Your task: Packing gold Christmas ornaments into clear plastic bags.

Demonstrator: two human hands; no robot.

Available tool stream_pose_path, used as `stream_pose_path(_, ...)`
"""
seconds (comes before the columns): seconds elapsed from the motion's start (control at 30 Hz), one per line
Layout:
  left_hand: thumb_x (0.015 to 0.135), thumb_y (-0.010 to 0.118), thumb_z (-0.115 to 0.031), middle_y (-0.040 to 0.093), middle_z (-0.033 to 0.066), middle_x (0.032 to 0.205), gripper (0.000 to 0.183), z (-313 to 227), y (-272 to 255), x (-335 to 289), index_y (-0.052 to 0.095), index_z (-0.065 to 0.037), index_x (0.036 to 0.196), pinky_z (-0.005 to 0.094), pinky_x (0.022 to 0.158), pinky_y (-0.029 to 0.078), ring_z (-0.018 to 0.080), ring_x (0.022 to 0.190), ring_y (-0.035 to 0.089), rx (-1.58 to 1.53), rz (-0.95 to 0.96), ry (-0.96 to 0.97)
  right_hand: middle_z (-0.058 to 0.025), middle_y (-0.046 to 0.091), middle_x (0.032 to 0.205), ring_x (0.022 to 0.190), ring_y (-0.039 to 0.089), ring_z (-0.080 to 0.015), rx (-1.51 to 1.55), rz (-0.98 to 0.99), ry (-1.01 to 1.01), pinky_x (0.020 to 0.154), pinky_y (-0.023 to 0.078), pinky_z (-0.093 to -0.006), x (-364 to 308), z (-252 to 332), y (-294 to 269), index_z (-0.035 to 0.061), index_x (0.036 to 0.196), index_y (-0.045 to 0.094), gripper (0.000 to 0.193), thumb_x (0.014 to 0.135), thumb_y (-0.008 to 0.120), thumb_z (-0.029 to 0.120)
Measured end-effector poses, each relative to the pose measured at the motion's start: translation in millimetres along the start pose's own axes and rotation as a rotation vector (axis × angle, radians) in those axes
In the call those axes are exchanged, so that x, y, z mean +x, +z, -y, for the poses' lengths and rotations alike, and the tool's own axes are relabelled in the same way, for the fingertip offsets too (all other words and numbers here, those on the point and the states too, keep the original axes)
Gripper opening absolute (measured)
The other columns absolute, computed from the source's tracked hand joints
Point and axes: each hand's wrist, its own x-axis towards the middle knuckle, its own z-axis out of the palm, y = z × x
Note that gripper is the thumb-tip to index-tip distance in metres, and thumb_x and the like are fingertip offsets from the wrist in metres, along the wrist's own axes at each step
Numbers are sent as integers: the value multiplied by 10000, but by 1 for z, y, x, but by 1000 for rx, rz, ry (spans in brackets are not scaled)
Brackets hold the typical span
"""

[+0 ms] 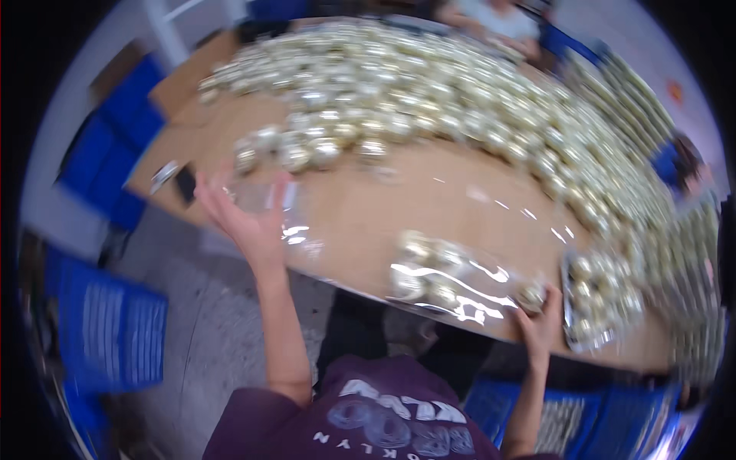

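We look from the person's head, steeply down and forward, through one wide round lens that bends the straight edges. Nearest to us is the shirt [383, 399], on the near side of both hands. The left hand [249, 218] and the right hand [541, 310] are less near, at the table [353, 218]; beyond them, farthest, we see balls [460, 88] and another person [498, 21].

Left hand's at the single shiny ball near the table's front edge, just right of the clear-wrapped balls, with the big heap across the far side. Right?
Wrong hand: the head view shows the right hand at the single shiny ball. The left hand is well off to the left, fingers spread. The rest stands.
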Motion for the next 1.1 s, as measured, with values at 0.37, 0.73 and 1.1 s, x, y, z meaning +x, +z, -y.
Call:
stream_pose_path(0.37, 765, 600, -16, 641, 159, 960, 263, 192, -61, 44, 654, -34, 1022, 390, 854, 471, 295, 933, 614, 439, 154, 54, -143, 527, 1276, 1170, 521, -222, -125, 125, -90, 972, 431, -336, 0, 24, -2, 8, 1362, 422, 701, 740, 746, 36)
stream_pose_path(0.73, 910, 551, -27, 402, 169, 1380, 121, 65, 43, -27, 624, -42, 1006, 308, 816, 495, 228, 951, 615, -63, 745, 129, -135, 569, 1120, 1007, 579, -256, -143, 27, -163, 859, 476, -330, -12, 37, -2, 11, 1254, 526, 669, 663, 824, 110)
stream_pose_path(1.1, 878, 636, -190, 259, 230, 1461, 354, -10, 25, -45, 566, -104, 1214, 449, 1084, 281, 383, 1348, 314, 0, 575, 109, -79, 541, 1114, 1016, 556, -132, 233, 211, 65, 818, 486, -254, -15, 22, 9, 9, 1255, 493, 599, 721, 762, -30)
